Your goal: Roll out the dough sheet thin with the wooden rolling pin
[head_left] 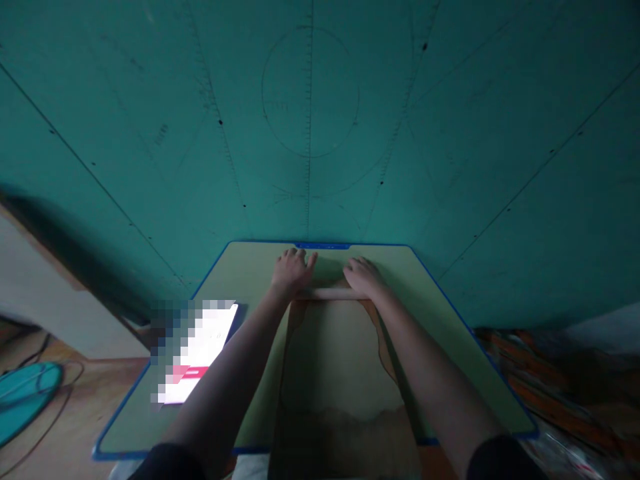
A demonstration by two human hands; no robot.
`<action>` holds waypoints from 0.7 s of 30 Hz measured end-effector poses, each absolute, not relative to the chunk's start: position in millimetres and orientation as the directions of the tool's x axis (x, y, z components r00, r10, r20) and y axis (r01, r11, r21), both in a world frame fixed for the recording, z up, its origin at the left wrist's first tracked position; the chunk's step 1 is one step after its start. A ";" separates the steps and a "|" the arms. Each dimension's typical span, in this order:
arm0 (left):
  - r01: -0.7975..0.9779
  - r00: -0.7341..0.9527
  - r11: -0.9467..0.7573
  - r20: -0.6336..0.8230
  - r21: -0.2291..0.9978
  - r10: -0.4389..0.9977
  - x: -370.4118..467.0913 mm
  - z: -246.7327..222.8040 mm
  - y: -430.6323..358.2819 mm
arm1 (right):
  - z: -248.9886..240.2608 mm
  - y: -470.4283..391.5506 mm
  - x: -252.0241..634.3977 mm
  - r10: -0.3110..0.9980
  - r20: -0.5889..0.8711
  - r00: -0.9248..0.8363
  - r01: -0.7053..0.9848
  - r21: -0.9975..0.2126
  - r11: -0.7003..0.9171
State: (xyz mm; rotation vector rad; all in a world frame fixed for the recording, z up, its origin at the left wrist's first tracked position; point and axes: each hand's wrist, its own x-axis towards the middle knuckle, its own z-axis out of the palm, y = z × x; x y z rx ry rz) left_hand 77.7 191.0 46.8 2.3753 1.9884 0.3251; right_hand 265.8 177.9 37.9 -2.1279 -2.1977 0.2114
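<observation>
A long pale sheet or board [340,360] with brown, wavy-edged borders lies on the folding-style table [440,360] and reaches toward me. Across its far end runs a pale rod-like bar [331,293]; whether it is a separate rod or a rolled edge is unclear. My left hand [294,269] rests palm down at the bar's left end, its thumb spread from the fingers. At the right end, my right hand [363,275] bends its fingers downward, and whatever lies beneath them is hidden. Both forearms flank the sheet.
A lit tablet or phone screen [200,353], partly pixelated, lies left of my left forearm. A green wall [310,133] with drawn lines stands behind the table. A white panel [70,300] and a turquoise round object [30,397] are at left; clutter [560,393] sits at right.
</observation>
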 end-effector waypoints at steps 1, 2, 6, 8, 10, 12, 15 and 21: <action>0.973 0.154 -0.175 0.142 0.152 0.978 78.1 46.2 194.9 | 39.1 181.3 265.6 1.000 -0.024 -0.013 0.989 -0.150 0.010; 0.974 0.147 -0.167 0.139 0.150 0.979 78.2 45.3 198.7 | 40.3 184.2 265.3 1.000 -0.007 0.007 0.989 -0.147 -0.008; 0.978 0.144 -0.159 0.114 0.136 0.983 78.4 39.3 213.7 | 42.4 193.8 263.7 0.999 0.031 0.042 0.990 -0.132 -0.037; 0.978 0.155 -0.168 0.104 0.127 0.982 78.8 35.7 221.5 | 40.6 198.7 263.2 0.998 0.032 0.046 0.991 -0.130 -0.041; 0.977 0.165 -0.175 0.093 0.119 0.982 79.3 32.7 229.0 | 37.6 204.6 263.1 0.999 0.026 0.047 0.991 -0.130 -0.044; 0.978 0.166 -0.174 0.080 0.113 0.983 79.8 30.7 235.8 | 34.8 211.3 263.4 0.998 0.018 0.053 0.990 -0.132 -0.050; 0.979 0.162 -0.170 0.073 0.115 0.984 80.7 29.7 244.2 | 32.6 221.1 264.2 0.998 0.017 0.063 0.988 -0.139 -0.060; 0.977 0.163 -0.173 0.084 0.125 0.983 82.4 30.6 250.4 | 32.1 230.4 264.1 0.997 0.021 0.073 0.987 -0.144 -0.069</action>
